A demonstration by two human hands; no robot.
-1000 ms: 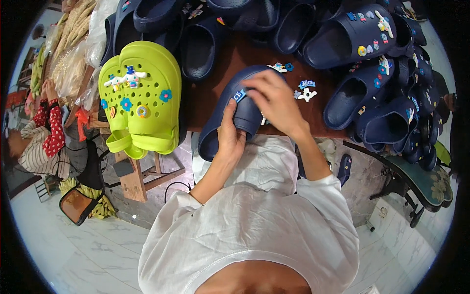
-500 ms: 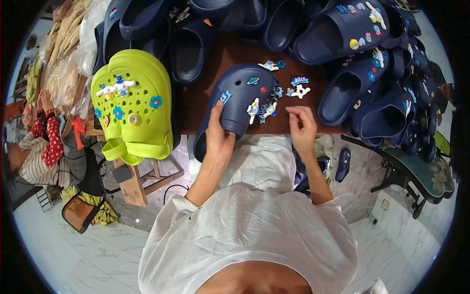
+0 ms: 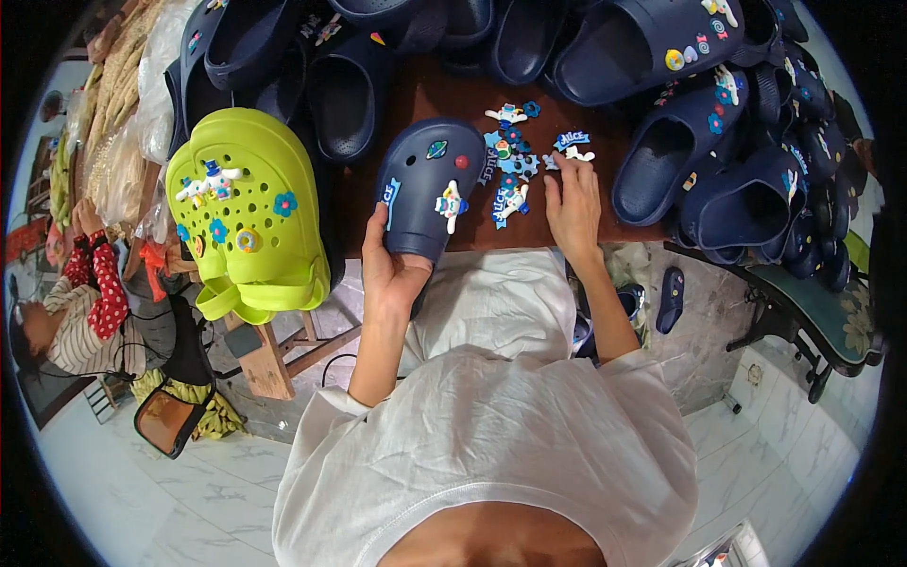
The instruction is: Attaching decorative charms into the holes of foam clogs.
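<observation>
Pointing toe-outward, the navy clog [image 3: 423,180] is at the near edge of the brown tabletop [image 3: 436,90], between two lime-green clogs [image 3: 255,180] and a scatter of loose charms [image 3: 515,170]. Its front bears a planet charm [image 3: 436,149], a red round charm [image 3: 461,162] and a white figure charm [image 3: 452,205]; a blue banner charm [image 3: 388,200] sits at its left side. Its heel is mostly hidden by the left hand [image 3: 391,272].

Left grip: closed on the clog, thumb along the outer side just below the banner, fingers inside the opening and out of sight. Forearm rises almost straight from the sleeve.

Right hand [image 3: 573,203]: back upward, fingers partly bent and slightly apart, tips at a white charm [image 3: 579,153] they partly cover; whether they pinch it cannot be told. Forearm slants up and leftward.

Beyond: piled navy clogs [image 3: 661,170], the uppermost cut off by the picture's edge.
</observation>
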